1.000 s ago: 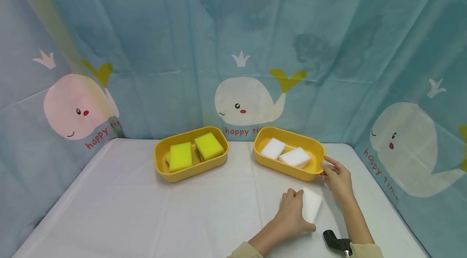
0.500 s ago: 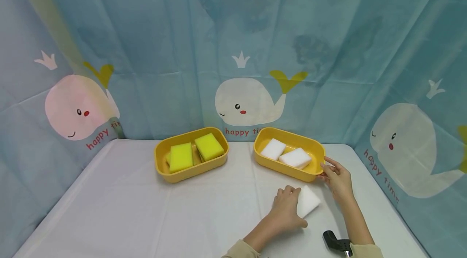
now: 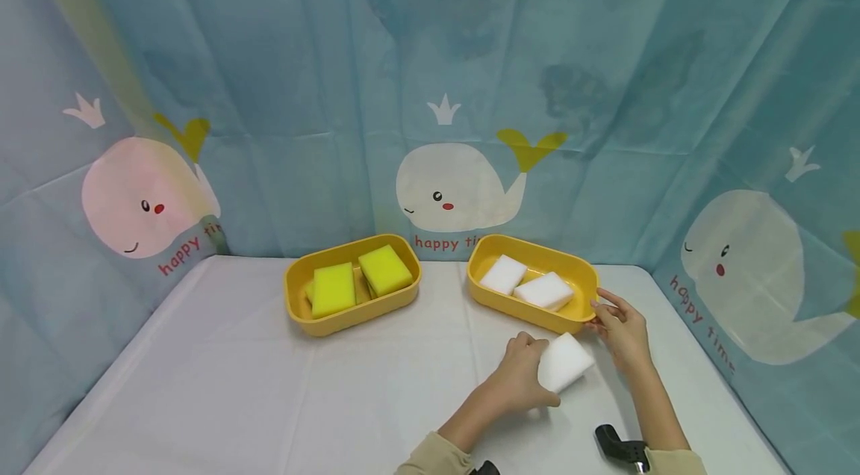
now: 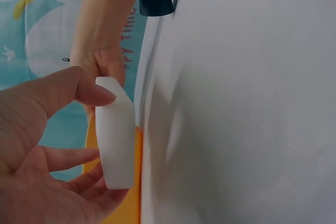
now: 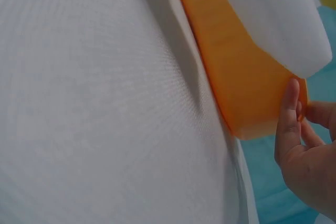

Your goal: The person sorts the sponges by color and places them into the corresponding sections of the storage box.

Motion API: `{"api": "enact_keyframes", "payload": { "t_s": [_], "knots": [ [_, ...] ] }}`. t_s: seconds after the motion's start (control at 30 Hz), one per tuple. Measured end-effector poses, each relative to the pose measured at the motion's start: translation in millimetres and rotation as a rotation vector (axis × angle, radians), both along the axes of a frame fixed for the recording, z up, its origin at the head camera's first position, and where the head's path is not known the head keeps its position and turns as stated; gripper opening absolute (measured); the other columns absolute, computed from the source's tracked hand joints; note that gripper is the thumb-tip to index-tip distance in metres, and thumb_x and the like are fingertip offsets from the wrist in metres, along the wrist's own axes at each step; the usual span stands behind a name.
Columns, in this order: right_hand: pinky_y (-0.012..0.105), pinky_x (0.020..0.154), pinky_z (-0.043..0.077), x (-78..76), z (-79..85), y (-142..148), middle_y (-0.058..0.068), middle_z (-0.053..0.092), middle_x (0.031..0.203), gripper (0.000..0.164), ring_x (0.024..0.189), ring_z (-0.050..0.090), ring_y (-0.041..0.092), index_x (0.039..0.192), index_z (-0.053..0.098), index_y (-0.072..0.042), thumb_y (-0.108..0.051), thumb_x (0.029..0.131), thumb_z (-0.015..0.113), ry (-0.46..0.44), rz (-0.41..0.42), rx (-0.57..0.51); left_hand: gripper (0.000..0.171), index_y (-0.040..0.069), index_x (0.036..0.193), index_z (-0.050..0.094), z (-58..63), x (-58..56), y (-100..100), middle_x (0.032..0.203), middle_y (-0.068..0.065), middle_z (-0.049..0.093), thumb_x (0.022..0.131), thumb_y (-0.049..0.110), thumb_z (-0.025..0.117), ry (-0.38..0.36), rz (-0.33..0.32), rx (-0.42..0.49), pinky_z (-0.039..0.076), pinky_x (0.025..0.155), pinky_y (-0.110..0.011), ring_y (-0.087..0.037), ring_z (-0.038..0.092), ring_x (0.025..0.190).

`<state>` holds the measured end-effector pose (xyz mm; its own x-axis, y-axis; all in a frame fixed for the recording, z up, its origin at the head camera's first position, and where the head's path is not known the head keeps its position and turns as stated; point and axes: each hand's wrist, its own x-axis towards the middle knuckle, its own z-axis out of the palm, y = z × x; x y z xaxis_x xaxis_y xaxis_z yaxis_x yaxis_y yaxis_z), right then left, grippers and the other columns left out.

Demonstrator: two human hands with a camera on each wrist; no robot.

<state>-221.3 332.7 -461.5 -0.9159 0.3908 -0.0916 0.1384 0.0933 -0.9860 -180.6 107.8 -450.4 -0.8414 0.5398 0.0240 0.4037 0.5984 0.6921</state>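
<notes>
My left hand (image 3: 517, 382) grips a white sponge (image 3: 564, 363) between thumb and fingers, just in front of the right-hand yellow tray (image 3: 524, 311). In the left wrist view the sponge (image 4: 116, 140) appears edge-on, with the thumb at its upper end and fingertips at its lower end. My right hand (image 3: 625, 333) pinches the tray's right end at the rim; the right wrist view shows this hand (image 5: 310, 156) on the tray wall (image 5: 231, 72). Two white sponges, one of them a tilted sponge (image 3: 546, 290), lie inside that tray.
A second yellow tray (image 3: 359, 320) stands back left, holding several yellow sponges (image 3: 334, 288). White cloth (image 3: 201, 385) covers the table, and a blue whale-print curtain (image 3: 302, 124) rises behind and at both sides. A black wrist-camera piece (image 3: 614, 443) sits by the right forearm.
My left hand has shifted left and slightly forward with the white sponge, which has turned to show its broad face. The right hand and both trays stay where they were.
</notes>
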Motion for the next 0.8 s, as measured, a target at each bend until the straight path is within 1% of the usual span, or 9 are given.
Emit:
{"api": "enact_keyframes", "payload": {
  "t_s": [0.17,0.3,0.37,0.53,0.63,0.8],
  "knots": [
    [0.015,0.075,0.059,-0.2,1.1,-2,-0.002,0.061,0.1,0.055,0.077,0.062,0.002,0.16,0.041,0.0,-0.017,0.11,0.057,-0.015,-0.006,0.015,0.078,0.007,0.145,0.061,4.2,-1.5,-4,0.12,0.001,0.053,0.077,0.021,0.095,-0.018,-0.025,-0.015,0.047,0.091,-0.02,-0.009,0.046,0.111],
    [0.015,0.075,0.059,-0.5,1.5,-3,-0.003,0.06,0.098,0.056,0.077,0.061,0.002,0.16,0.041,-0.001,-0.017,0.109,0.058,-0.023,-0.01,0.014,0.081,0.008,0.149,0.059,7.8,-2.4,-8,0.124,0.002,0.052,0.078,0.021,0.095,-0.034,-0.039,-0.029,0.048,0.092,-0.02,-0.007,0.045,0.113],
    [0.015,0.074,0.059,0.0,1.7,-2,-0.004,0.06,0.096,0.056,0.076,0.061,0.002,0.159,0.041,-0.001,-0.017,0.109,0.059,-0.021,-0.011,0.006,0.081,0.007,0.149,0.058,10.6,-3.1,-9,0.125,0.001,0.051,0.078,0.02,0.095,-0.034,-0.053,-0.032,0.048,0.092,-0.019,-0.007,0.045,0.113],
    [0.015,0.073,0.058,0.4,2.1,-1,-0.005,0.061,0.095,0.056,0.076,0.061,0.002,0.159,0.041,0.0,-0.017,0.109,0.059,-0.008,-0.004,0.003,0.082,0.005,0.15,0.056,17.4,-7.2,-13,0.13,-0.003,0.053,0.079,0.02,0.094,-0.014,-0.096,-0.058,0.048,0.093,-0.019,-0.008,0.047,0.115],
    [0.014,0.073,0.058,0.3,2.0,-1,-0.005,0.062,0.095,0.056,0.075,0.061,0.002,0.159,0.041,0.0,-0.017,0.109,0.058,-0.011,-0.004,0.009,0.08,0.005,0.15,0.057,19.3,-10.7,-16,0.132,-0.005,0.054,0.08,0.022,0.093,0.009,-0.121,-0.085,0.047,0.094,-0.018,-0.008,0.049,0.115],
    [0.015,0.074,0.059,-0.2,1.4,-1,-0.005,0.061,0.095,0.055,0.075,0.061,0.003,0.159,0.041,0.0,-0.016,0.109,0.058,-0.019,-0.008,-0.002,0.076,0.005,0.147,0.06,21.1,-16.5,-22,0.129,-0.004,0.056,0.081,0.022,0.093,0.04,-0.17,-0.11,0.046,0.093,-0.017,-0.008,0.05,0.114]
  ]
}}
